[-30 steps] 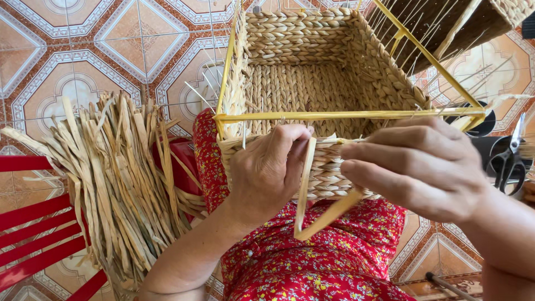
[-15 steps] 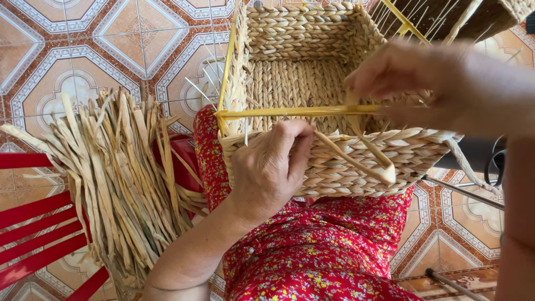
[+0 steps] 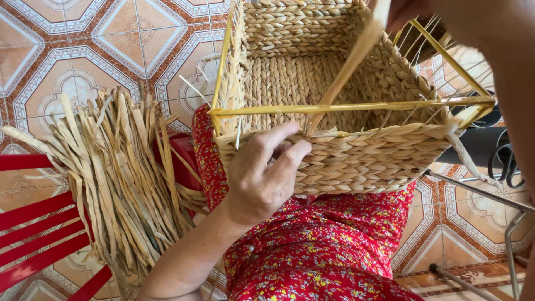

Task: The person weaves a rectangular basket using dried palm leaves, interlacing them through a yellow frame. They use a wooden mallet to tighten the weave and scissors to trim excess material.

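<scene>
Nearest, the left hand point(image 3: 262, 178) presses its fingers against the braided front wall of a square woven basket point(image 3: 362, 161) resting on a red floral lap point(image 3: 323, 251). Left of it lies a bundle of dry flat straw point(image 3: 111, 173). Farther up, the right hand point(image 3: 412, 11) pinches a taut straw strand point(image 3: 348, 69) rising from the yellow rim.

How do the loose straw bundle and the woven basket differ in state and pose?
The loose straw bundle lies unwoven, its strands splayed over a red chair; the woven basket is tightly braided into walls on a yellow frame. The bundle rests untouched; the basket sits on the lap, the left hand pressing its near wall. Both look the same dried tan fibre.
</scene>
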